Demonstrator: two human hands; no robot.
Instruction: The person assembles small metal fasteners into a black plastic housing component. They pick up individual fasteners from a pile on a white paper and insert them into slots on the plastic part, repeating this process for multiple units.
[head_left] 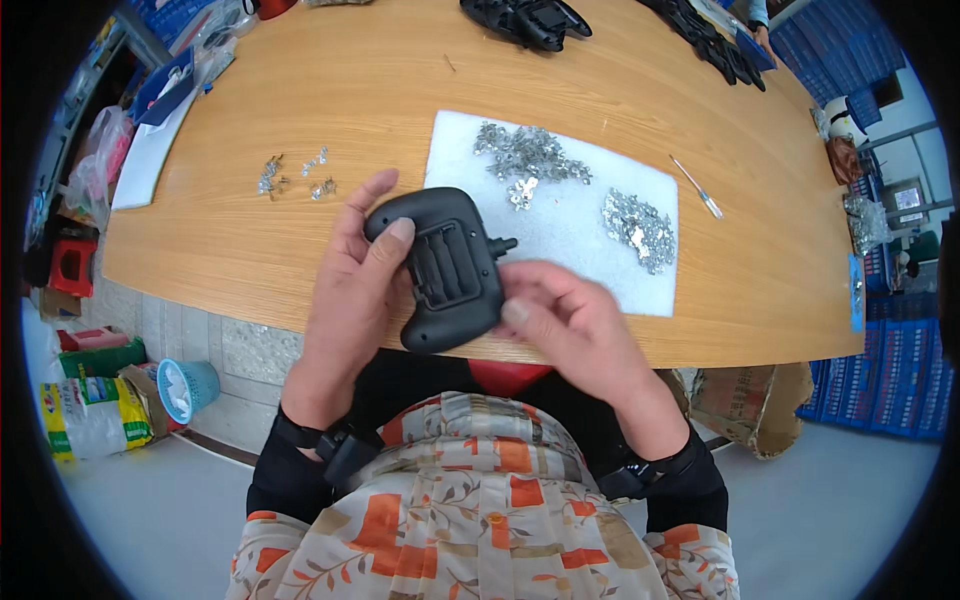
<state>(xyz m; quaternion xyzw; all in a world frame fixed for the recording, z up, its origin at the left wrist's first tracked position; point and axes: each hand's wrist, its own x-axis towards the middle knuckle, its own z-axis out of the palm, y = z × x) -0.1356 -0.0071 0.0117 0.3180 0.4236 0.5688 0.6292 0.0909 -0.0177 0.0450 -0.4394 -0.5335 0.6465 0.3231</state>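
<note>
A black game controller (466, 212) is held over the near edge of the table, its back with the uncovered battery compartment (445, 265) facing up. No batteries show in the slots. My left hand (355, 260) grips its left side, thumb on the back face and fingers around the edge. My right hand (570, 315) is closed at the lower right edge, thumb and fingertips against the casing; its fingers are partly blurred. A short black stub (503, 246) sticks out from the controller's right side. Beyond it lies a white foam sheet (580, 280) bearing small metal pieces (530, 155).
A second metal pile (640, 232) sits on the foam's right part. Right of it lies a screwdriver (697, 187). Small metal parts (271, 177) are scattered at left. Black controllers (527, 22) and black parts (705, 45) stand at the far edge; a blue tray (165, 92) is far left.
</note>
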